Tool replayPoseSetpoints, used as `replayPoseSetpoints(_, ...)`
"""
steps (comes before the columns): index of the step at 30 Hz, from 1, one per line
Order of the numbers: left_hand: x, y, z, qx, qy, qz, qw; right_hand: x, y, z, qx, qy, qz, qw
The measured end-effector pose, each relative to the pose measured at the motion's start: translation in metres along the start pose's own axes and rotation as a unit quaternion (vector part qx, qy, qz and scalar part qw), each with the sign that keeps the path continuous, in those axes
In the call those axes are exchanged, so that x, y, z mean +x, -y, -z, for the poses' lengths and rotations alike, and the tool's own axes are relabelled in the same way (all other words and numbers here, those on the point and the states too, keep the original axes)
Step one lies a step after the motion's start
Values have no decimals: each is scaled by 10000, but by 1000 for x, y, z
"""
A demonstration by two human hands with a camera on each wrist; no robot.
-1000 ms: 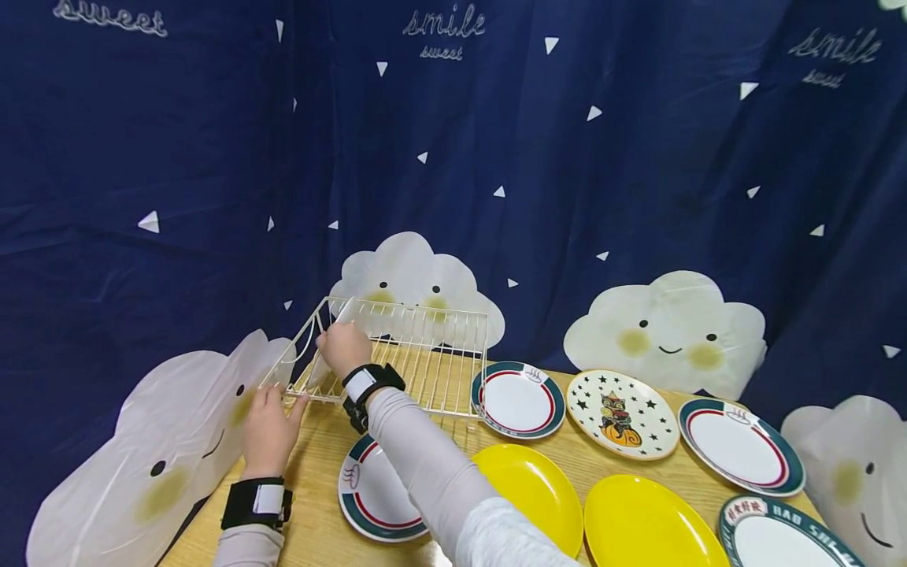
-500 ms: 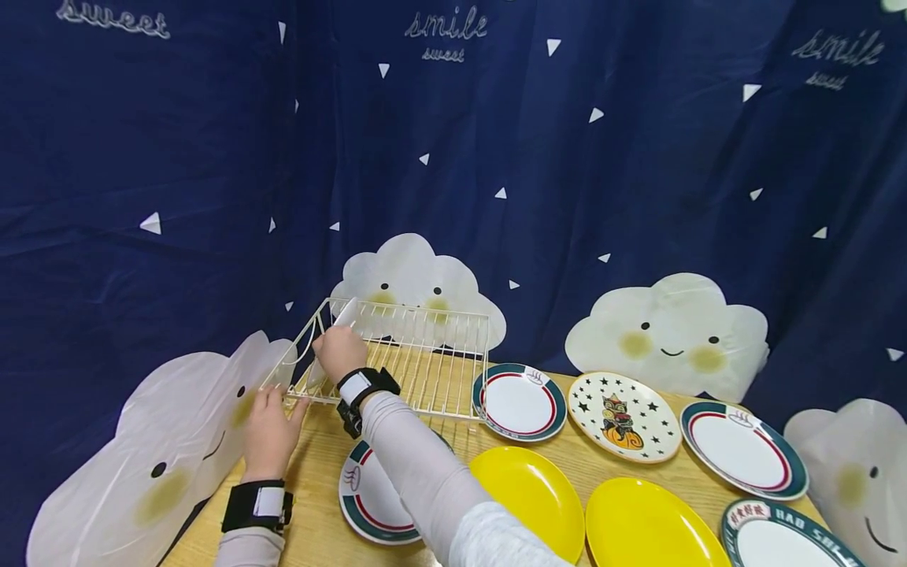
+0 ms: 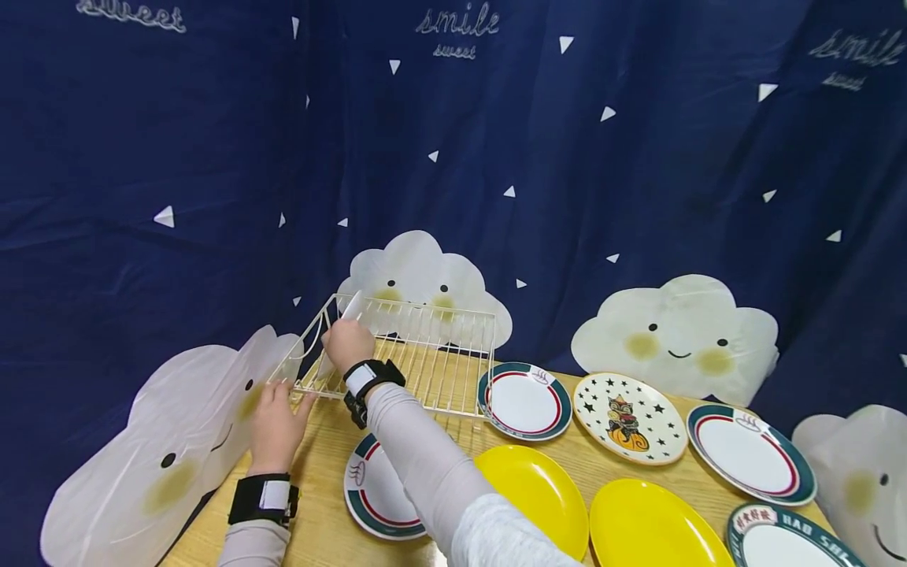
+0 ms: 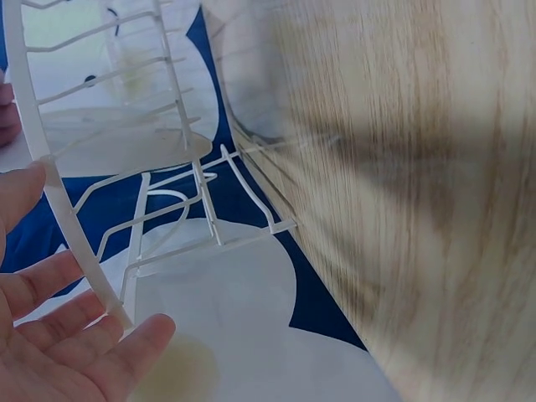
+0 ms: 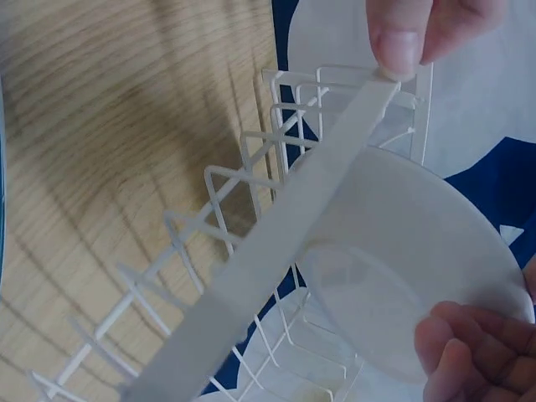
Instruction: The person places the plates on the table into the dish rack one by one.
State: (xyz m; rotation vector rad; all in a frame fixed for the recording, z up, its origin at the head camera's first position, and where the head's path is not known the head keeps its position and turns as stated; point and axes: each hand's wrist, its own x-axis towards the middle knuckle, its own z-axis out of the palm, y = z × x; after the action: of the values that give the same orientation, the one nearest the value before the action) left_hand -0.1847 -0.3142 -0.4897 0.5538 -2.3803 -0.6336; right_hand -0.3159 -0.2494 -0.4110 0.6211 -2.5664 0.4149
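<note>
A navy curtain (image 3: 496,118) spans the rear, hanging in soft vertical folds and dotted with white triangles (image 3: 565,44). Pale lettering (image 3: 460,20) reads "smile" over "sweet" at top centre and top right, and "sweet" at top left. Four white clouds with dark eyes and yellowish cheeks line its lower part: a left cloud (image 3: 170,457), a centre cloud (image 3: 418,256), a right cloud (image 3: 676,323) and an end cloud (image 3: 829,449) cut off by the frame. In front lies a table (image 3: 322,472) of light, grained wood. Lighting is mostly soft; the right wrist view shows blurred shadows across the wood
</note>
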Motion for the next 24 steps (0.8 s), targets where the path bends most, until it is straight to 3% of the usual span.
replayPoseSetpoints(8, -1, 1, -2, -12, -23, -17, 10000, -4, 1, -16, 111, 37, -124, 9999)
replayPoseSetpoints(24, -1, 2, -3, 21, -94, -30, 9999, -2, -6, -3, 772, 863, -241, 9930)
